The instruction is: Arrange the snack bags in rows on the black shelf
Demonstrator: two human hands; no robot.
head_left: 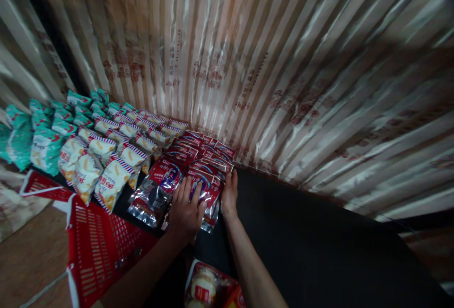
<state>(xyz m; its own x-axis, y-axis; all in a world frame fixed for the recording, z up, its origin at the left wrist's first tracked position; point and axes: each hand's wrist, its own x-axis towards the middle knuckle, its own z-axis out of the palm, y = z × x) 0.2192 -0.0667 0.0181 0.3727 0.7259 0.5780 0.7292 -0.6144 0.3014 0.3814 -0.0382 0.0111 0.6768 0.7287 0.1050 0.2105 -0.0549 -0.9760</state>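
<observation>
My left hand [186, 211] lies with its fingers stretched out over the front red snack packets [202, 175], palm down. These shiny packets have clear lower ends and stand or lean in close rows on a black tabletop [283, 232]. Along the right side of the rows, my right hand [230, 194] rests its extended fingers against the packet edges. Neither hand is wrapped around a packet. Another red packet [159, 180] sits just left of my left hand.
White chip bags [113, 180] with striped tops stand in rows to the left, and green bags [46, 147] stand beyond them. A red plastic basket [88, 246] is below the table's front edge. Packaged round food [204, 286] shows at the bottom. A pleated plastic curtain [227, 52] hangs behind.
</observation>
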